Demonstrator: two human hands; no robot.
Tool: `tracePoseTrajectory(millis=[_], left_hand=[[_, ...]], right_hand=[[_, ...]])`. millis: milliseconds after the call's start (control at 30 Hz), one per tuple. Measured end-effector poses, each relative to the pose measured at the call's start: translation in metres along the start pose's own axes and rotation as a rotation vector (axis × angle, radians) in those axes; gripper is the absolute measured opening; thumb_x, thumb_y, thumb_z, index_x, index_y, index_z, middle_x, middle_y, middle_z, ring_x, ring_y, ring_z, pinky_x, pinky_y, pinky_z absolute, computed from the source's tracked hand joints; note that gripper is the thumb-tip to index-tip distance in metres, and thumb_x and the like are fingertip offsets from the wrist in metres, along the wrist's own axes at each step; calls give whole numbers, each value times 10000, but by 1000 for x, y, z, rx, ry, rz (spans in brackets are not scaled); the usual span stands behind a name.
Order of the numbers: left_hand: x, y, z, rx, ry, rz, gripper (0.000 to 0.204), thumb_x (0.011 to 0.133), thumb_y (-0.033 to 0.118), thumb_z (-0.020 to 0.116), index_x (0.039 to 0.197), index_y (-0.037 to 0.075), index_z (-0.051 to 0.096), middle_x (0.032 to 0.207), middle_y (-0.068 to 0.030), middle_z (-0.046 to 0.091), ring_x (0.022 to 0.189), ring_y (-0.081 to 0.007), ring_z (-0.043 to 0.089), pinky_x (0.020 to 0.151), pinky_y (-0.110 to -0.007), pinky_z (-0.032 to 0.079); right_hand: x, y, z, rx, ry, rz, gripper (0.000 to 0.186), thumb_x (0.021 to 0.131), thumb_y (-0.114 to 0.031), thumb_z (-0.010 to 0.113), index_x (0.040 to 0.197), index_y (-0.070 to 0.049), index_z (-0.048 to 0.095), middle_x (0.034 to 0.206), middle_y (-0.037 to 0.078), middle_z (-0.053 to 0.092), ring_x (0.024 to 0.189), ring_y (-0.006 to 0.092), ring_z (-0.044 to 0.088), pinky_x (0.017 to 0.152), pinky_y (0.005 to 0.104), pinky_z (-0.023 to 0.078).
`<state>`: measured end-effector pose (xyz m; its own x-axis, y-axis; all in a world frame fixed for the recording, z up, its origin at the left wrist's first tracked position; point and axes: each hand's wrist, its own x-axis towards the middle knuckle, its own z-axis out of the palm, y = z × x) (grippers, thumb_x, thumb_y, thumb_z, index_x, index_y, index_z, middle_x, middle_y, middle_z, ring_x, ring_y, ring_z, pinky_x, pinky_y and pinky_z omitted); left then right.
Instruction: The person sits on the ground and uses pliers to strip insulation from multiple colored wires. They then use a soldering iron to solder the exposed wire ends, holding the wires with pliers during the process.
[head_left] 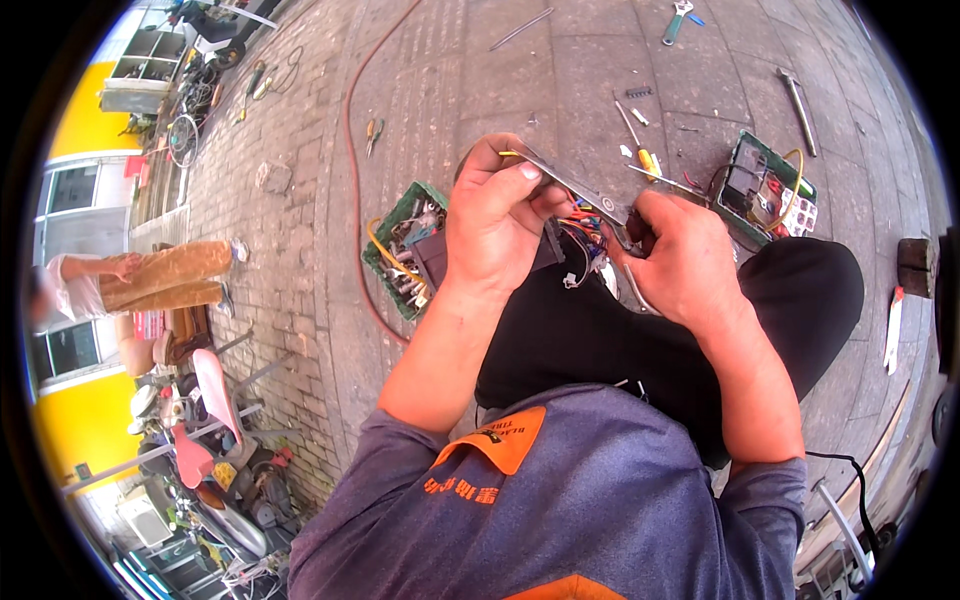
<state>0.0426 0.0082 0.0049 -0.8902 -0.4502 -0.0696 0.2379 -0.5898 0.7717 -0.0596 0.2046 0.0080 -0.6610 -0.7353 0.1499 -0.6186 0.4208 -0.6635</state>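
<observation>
My left hand [495,220] is closed around a dark boxy part with a bundle of coloured wires [582,228] coming out of it, and pinches a yellow wire end near its fingertips. My right hand [685,260] grips the handles of metal scissors [575,188], whose blades reach left across the wires toward my left thumb. Both hands are held above my lap, over black trousers [620,330].
A green crate [392,240] of tools and cables sits on the paving at my left knee; another open box of parts [765,190] lies to the right. Screwdrivers [636,140], a wrench [677,20], a red hose [350,150]. A person [140,280] sits far left by scooters [200,440].
</observation>
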Motion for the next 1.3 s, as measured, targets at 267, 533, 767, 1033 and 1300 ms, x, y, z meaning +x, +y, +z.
tracePoseTrajectory(millis=[267, 533, 767, 1033, 1300], left_hand=[[-9, 1, 15, 277, -39, -58, 140, 1053, 157, 585, 1088, 22, 584, 988, -85, 665, 789, -145, 651, 611, -270, 530], [-8, 7, 16, 192, -31, -195, 131, 1044, 208, 547, 1003, 84, 533, 836, 31, 450, 645, -41, 372, 495, -200, 298], [-6, 14, 6, 141, -53, -255, 141, 1034, 221, 562, 997, 91, 521, 824, 35, 435, 641, -36, 369, 490, -200, 282], [-10, 4, 1, 285, 88, -102, 168, 1044, 178, 645, 973, 141, 497, 717, 79, 391, 548, -30, 363, 461, -213, 311], [-8, -6, 13, 612, -70, 56, 259, 1091, 285, 570, 919, 107, 493, 738, 45, 371, 594, -39, 314, 505, -218, 268]], right_hand=[[1, -1, 2, -28, 53, -5, 328, 787, -268, 877, 806, -46, 637, 759, 141, 684, 739, 381, 702, 662, 472, 553], [6, -6, -14, 217, -251, 209, 368, 877, -292, 847, 829, 28, 673, 669, 153, 633, 605, 263, 623, 599, 411, 492], [13, -9, -21, 565, -526, 389, 365, 945, -343, 812, 967, 17, 758, 645, 15, 573, 629, 81, 498, 581, 334, 450], [8, -6, -31, 346, -442, 284, 430, 899, -463, 798, 1035, -55, 802, 793, 154, 745, 782, 228, 738, 737, 410, 563], [-13, 15, -16, 143, 9, 17, 407, 774, -445, 790, 785, -40, 757, 758, 220, 713, 792, 456, 716, 712, 531, 572]])
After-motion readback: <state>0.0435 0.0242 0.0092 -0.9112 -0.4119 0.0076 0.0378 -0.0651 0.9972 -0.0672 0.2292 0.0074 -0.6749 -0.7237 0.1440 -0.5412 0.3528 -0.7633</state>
